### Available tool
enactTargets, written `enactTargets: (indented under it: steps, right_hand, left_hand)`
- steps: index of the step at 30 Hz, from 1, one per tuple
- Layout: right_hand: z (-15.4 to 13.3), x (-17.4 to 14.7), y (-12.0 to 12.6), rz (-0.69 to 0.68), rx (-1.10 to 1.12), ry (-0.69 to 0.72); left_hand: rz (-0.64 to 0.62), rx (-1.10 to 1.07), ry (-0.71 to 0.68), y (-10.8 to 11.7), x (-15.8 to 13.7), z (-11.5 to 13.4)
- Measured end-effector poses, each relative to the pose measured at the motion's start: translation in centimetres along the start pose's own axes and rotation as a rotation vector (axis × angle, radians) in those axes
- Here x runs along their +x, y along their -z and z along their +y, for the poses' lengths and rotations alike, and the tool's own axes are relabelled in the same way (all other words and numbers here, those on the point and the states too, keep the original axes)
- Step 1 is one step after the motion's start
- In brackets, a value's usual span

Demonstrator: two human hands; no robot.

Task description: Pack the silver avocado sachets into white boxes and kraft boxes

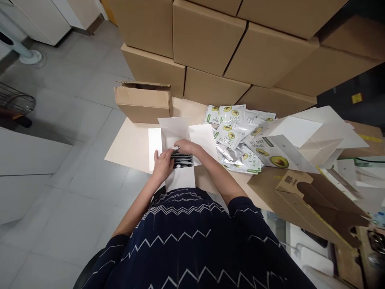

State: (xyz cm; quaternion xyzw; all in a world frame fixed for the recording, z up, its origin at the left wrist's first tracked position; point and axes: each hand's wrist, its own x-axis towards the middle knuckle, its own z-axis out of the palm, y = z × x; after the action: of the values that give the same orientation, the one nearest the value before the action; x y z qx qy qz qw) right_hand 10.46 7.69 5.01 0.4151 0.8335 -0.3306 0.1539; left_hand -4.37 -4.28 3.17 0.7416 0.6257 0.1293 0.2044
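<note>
An open white carton (179, 179) stands in front of me with its flaps spread outward. Several silvery sachets (183, 156) stand upright in a row inside it. My right hand (185, 146) reaches in from the right, its curled fingers closed on the top of a sachet near the far end of the row. Over the carton's left edge lies my left hand (163, 165), thumb apart from the fingers, fingertips touching the sachets' left ends. Beside the carton on the right, a loose pile of white avocado-printed "Super Meal" sachets (230, 134) covers part of the table.
Brown cardboard boxes (207, 40) are stacked behind the table (129, 140). A smaller brown box (142, 100) stands at its back left. On the right lie flattened printed white cartons (279, 152) and an open brown box (300, 200). Grey tiled floor (75, 208) extends on the left.
</note>
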Motion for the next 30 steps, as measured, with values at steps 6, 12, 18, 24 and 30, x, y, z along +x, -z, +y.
enactTargets:
  steps: [6,12,18,24,30]
  right_hand:
    - [-0.9,-0.9,0.1,-0.003,0.014,-0.078]
    - [-1.5,-1.9,0.3,-0.001,0.006,-0.068]
    - [0.3,-5.3,-0.8,0.430,0.338,0.029]
    - [11.9,-11.4,-3.4,0.974,0.600,-0.606]
    - [21.1,-13.5,-5.8,0.816,0.558,-1.108]
  left_hand:
    - [-0.028,-0.006,0.014,0.0,2.0,-0.5]
    - [-0.058,0.047,-0.004,-0.3,2.9,0.0]
    - [-0.009,0.121,-0.022,-0.8,2.6,0.1]
    - [0.026,0.175,-0.026,-0.9,2.5,0.0]
    - [0.040,0.198,-0.018,-0.9,2.5,0.3]
